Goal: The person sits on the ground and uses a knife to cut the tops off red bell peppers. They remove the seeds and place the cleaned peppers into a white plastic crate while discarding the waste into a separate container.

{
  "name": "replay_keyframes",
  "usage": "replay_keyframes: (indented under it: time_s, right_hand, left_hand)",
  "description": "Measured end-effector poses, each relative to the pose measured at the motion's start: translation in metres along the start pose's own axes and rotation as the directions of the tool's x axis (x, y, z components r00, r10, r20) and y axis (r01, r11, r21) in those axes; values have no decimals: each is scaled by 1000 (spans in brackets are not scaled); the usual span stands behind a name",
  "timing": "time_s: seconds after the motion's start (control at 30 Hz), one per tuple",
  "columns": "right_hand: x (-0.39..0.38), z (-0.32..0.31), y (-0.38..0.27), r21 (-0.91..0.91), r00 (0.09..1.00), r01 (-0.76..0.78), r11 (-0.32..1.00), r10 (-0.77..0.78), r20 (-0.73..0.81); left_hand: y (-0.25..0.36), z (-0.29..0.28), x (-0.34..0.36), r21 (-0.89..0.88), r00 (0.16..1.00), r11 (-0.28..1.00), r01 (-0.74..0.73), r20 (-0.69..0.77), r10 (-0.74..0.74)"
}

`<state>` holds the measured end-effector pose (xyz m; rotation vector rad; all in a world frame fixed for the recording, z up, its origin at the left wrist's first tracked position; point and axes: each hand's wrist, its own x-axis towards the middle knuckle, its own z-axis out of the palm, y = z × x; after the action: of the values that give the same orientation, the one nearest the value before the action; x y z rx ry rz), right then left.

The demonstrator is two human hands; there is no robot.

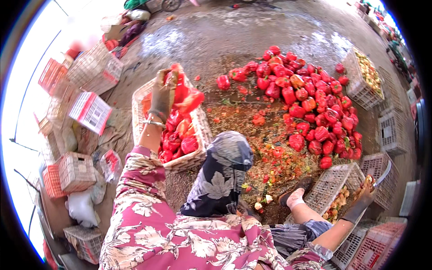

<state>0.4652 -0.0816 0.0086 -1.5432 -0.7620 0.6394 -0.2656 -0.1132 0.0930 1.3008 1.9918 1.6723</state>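
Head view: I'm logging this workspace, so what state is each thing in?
Pepper crate: filled with red peppers
Loose peppers: heaped on the floor
Knife: gripped, blade bare
Right hand: closed on knife
Left hand: over the pepper crate, grip unclear
Floor: littered with scraps
Upper-right crate: holding pale pieces

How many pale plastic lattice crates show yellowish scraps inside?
2: an upper-right crate beside the pile of red bell peppers, and a lower-right crate near the right hand. More may be hidden.
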Motion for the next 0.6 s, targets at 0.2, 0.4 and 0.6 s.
replay_keyframes:
  time_s: [0.2,0.4,0.6]
  right_hand:
    - [-42,84,-37,58,995,31,998,-37,93]
    - [-50,109,-33,-13,991,72,997,-70,114]
    - [-77,137,-41,-21,980,73,997,-68,185]
  left_hand:
    - [-48,-92,-24,773,899,620,-137,-166,406]
    - [-156,-59,-61,936,954,344,-75,-33,297]
    - [-202,-40,-122,724,896,678,-126,377,-236]
